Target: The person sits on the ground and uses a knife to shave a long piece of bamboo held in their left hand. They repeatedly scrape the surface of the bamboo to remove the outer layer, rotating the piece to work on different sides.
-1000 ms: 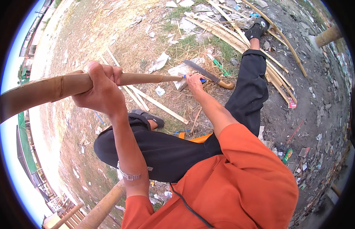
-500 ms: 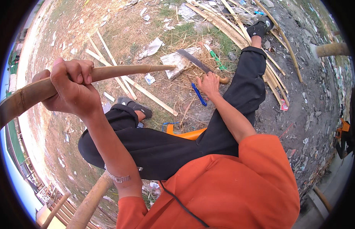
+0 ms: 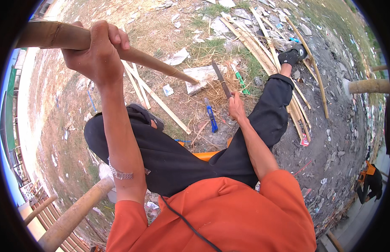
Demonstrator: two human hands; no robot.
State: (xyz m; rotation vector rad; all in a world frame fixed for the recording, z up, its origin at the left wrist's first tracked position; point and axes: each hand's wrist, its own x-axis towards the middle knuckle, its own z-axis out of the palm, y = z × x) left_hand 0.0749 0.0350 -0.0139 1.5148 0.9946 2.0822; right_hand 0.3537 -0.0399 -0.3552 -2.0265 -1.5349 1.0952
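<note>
My left hand [image 3: 98, 52] is raised at the upper left, its fingers wrapped round a brown bamboo pole [image 3: 157, 65]. The pole slants down to the right, its thin tip at a whitish block [image 3: 196, 87] on the ground. My right hand [image 3: 237, 107] grips a machete [image 3: 221, 78], whose dark blade points away from me, just right of the block. The machete's handle is mostly hidden in my fist. Near my right hand lie a blue utility knife [image 3: 211, 119] and a green tool [image 3: 240, 80].
Split bamboo strips [image 3: 249, 40] are heaped at the far right by my shoe [image 3: 292, 54], and more strips [image 3: 161, 105] lie at the left. A curved bamboo stick [image 3: 314, 65] is beyond that shoe. An orange seat [image 3: 206, 156] shows between my legs. Thick bamboo poles [image 3: 79, 210] stand at the lower left.
My left hand has risen, so the bamboo pole slopes more steeply to the block. The machete has swung from pointing left to pointing away from me. The whole view has shifted a little.
</note>
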